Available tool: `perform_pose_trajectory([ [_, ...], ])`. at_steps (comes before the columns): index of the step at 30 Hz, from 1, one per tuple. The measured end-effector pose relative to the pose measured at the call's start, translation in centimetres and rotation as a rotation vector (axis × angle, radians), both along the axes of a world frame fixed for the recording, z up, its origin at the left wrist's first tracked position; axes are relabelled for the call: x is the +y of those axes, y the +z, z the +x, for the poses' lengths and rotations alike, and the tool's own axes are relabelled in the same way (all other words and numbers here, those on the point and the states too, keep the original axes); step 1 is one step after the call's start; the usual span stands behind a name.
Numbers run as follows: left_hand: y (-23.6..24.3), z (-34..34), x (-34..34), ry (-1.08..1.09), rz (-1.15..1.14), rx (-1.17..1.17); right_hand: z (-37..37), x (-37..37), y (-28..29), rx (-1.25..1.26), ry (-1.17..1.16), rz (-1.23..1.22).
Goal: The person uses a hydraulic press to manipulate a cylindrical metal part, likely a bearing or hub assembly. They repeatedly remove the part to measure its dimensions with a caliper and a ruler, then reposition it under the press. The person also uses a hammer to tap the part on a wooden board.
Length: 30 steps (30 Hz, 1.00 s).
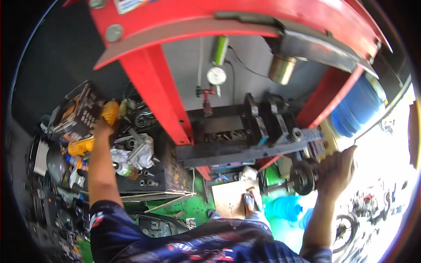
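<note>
My left hand (102, 127) reaches over the cluttered bench on the left. It is at a rounded yellow tool (110, 111), and its fingers are too blurred to tell whether they grip it. A second yellow tool (81, 147) lies just nearer. Out to the right, my right hand (337, 173) is closed, thumb upward, at the end of a dark metal crankshaft (304, 177). Its round webs stand beside my knuckles, and a thin shaft points left. My fingers hide the gripped end. The crankshaft hangs in front of the press bed (245, 151).
A red press frame (153, 87) arches ahead, with a brass-coloured cylinder (282, 70) under its top beam. A dial gauge (216, 76) stands on the bed beside black blocks (258, 122). A printed box (79, 109) and bottles crowd the bench. A blue drum (357, 107) stands right.
</note>
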<state>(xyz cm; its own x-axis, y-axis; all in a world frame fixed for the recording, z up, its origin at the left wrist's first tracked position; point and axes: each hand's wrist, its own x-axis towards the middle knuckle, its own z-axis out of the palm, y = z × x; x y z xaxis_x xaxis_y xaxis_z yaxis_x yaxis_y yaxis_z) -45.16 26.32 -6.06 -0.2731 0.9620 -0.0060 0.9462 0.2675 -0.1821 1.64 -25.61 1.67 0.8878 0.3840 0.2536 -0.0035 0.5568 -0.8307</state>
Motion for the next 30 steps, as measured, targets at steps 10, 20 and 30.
perform_pose_trajectory([
  [10,12.2,-3.4,-16.4,-0.545,0.670,-0.328,-0.5,13.8,4.1,-0.350,-0.275,0.090],
  [20,-1.7,-2.9,-41.3,-0.232,0.536,-0.919,1.8,21.5,-3.2,-0.418,-0.258,0.190],
  [30,-24.1,-9.0,-54.1,0.038,0.110,-0.503,4.2,20.6,-4.7,-0.504,0.109,0.147],
])
